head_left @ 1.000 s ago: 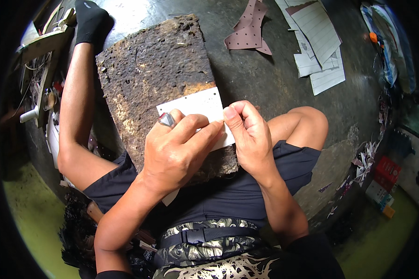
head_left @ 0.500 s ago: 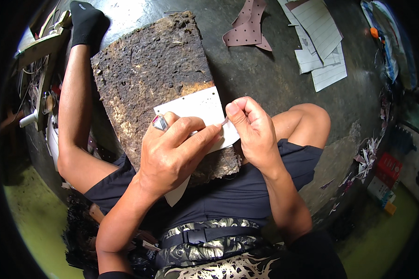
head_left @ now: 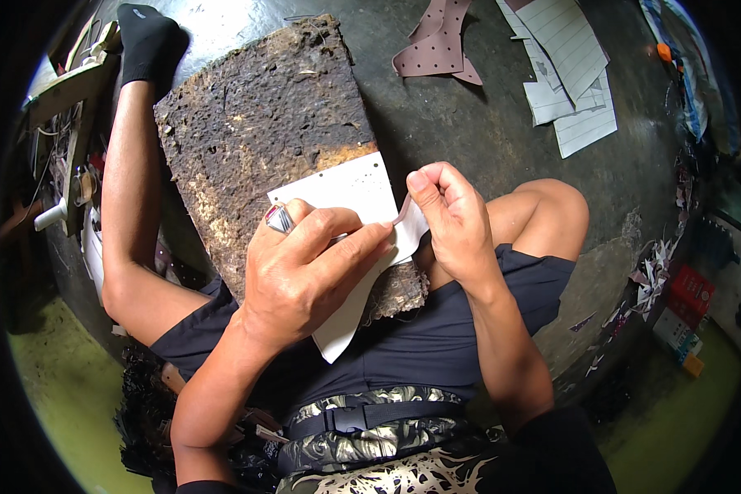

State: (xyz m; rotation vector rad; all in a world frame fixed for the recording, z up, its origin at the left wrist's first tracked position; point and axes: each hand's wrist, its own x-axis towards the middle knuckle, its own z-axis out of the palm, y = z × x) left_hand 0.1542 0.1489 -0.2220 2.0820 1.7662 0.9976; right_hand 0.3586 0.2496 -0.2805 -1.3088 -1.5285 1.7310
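A white sheet piece (head_left: 346, 188) with small dark holes along its upper edge lies on a rough, dark wooden-looking block (head_left: 259, 115). My left hand (head_left: 292, 267), with a ring on one finger, rests over it, fingers bent and fingertips pressed to the sheet near its right edge. Just right of those fingertips, my right hand (head_left: 454, 221) pinches the raised edge of the sheet between thumb and forefinger. A narrow pinkish rim shows along that lifted edge. The sheet's pointed lower end hangs past the block over my lap.
Mauve cut pieces with holes (head_left: 432, 49) lie on the dark floor beyond the block. Lined white pieces (head_left: 580, 115) overlap at far right. Scraps (head_left: 652, 272) and a red box (head_left: 690, 292) lie at right; a wooden frame (head_left: 74, 90) stands at left.
My right hand has moved slightly up and right, lifting more of the sheet's edge. The sheet's lower end has swung right and shows more. My left hand stays nearly in place.
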